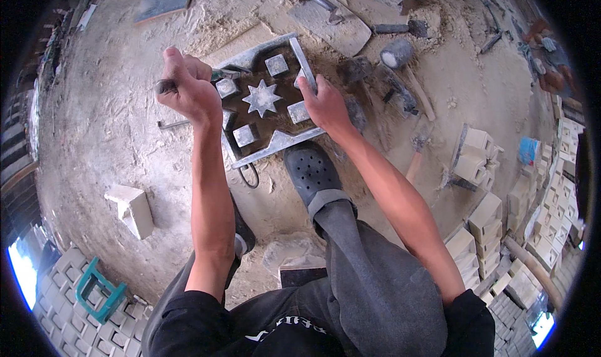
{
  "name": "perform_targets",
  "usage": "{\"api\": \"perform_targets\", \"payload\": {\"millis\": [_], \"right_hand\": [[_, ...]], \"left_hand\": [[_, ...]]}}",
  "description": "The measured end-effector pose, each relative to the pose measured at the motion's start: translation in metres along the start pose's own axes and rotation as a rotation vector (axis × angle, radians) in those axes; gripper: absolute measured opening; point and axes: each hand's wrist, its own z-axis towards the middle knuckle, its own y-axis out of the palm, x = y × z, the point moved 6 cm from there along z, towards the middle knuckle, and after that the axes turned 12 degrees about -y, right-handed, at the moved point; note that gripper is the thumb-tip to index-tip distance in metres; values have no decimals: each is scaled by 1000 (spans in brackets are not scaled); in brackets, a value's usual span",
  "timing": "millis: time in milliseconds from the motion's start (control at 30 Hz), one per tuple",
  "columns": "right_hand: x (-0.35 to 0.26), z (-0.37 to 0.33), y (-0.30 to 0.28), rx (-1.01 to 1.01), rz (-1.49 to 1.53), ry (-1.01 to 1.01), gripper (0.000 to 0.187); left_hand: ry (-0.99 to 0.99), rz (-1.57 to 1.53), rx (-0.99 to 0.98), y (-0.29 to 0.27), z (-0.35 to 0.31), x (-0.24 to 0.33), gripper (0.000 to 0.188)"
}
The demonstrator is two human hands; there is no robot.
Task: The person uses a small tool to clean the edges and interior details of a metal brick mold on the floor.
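A grey metal mould frame (275, 143) lies on the dusty floor, with a star-shaped block (261, 98) at its middle and several cube-like blocks around it. My left hand (191, 91) is closed in a fist at the frame's left side, around a tool with a dark handle end (165, 86). The tool's narrow tip (226, 73) shows beyond the fist, over the frame's upper left; its exact kind is unclear. At the frame's right side, my right hand (325, 103) grips the side bar, its fingers partly hidden. My shoe (311, 169) stands close to the near edge.
Beyond the frame lies a flat shovel blade (338, 28). Mallet-like tools (397, 53) and a brush (421, 138) are scattered to the right. Pale cast blocks (476, 157) are stacked at right. One white block (133, 208) and a teal stool (99, 291) stand at left.
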Motion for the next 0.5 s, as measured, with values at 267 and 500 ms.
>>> {"api": "perform_targets", "payload": {"millis": [267,500], "right_hand": [[2,1,0,-5,-29,5,55],[-2,2,0,-31,-17,5,56]], "left_hand": [[-78,19,-175,19,-10,-18,49],[-115,49,-90,17,3,-42,51]]}}
